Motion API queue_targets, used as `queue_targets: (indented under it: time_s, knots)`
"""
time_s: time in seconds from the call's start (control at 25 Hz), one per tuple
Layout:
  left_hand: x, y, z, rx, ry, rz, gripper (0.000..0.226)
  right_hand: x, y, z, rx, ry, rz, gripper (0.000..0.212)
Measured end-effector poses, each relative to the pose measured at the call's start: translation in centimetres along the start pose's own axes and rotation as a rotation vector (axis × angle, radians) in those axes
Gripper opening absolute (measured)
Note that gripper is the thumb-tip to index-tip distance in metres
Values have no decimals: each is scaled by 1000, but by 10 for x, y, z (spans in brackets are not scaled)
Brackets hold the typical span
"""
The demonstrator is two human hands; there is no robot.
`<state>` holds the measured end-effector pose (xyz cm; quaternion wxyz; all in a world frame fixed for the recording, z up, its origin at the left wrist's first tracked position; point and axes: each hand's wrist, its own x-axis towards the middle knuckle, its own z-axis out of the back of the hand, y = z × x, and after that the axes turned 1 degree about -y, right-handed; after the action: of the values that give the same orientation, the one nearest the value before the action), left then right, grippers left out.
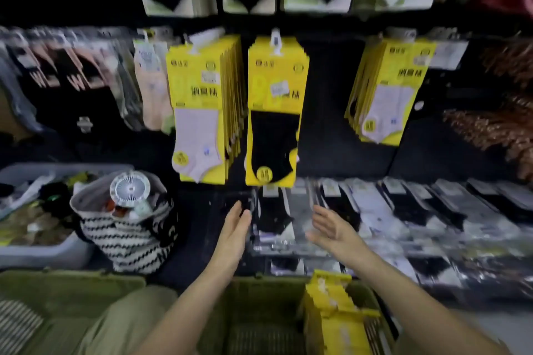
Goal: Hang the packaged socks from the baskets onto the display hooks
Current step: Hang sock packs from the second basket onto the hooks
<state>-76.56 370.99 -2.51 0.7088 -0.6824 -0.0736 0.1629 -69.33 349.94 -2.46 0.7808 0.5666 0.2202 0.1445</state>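
Both hands hold nothing: the left hand (235,228) and right hand (331,229) are spread, fingers straight, palms facing each other. The yellow sock packs (334,311) stand in the green basket (259,297), below and nearer than the right hand. It is probably best to pinch one by its header, leaving the hole clear for the hook (275,40) above both hands.

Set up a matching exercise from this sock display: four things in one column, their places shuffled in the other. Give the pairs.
1. black-sock pack
2. striped bag
3. yellow pack stack
4. white fan

A. in the green basket
B. poking out of the striped bag
C. hanging on the centre hook
D. standing beside the grey bin

Pairs: 1-C, 2-D, 3-A, 4-B
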Motion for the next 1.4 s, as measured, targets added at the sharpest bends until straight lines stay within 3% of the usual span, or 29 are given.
queue_targets:
  time_s: [0.28, 0.44, 0.52, 0.56, 0.64, 0.8, 1.04, 1.28, 1.4]
  knots:
    - [-83, 148, -53, 303, 162, 336, 40, -78, -104, -10, -53, -96, -272, 37]
    - [-111, 220, -81, 530, 323, 447, 34, -112, -127, -6, -443, 25, -269, 18]
    - [-118, 245, -92, 565, 353, 471, 20, -122, -137, -1, -672, 102, -304, 23]
    - [-119, 255, -98, 592, 377, 480, 17, -126, -143, 3, -763, 145, -359, 31]
    - [-122, 272, -109, 665, 449, 485, 32, -135, -159, 12, -868, 190, -487, 38]
    - [-123, 293, -118, 912, 538, 425, 47, -150, -178, 24, -914, 170, -538, 30]
    - [-127, 284, -113, 1203, 590, 239, 13, -140, -182, 19, -946, 213, -484, 24]
    - [-129, 274, -94, 1085, 441, 193, 8, -137, -170, 8, -1030, 471, -521, 40]
    - [-132, 277, -103, 905, 430, 222, 8, -139, -168, 4, -1044, 403, -418, 31]
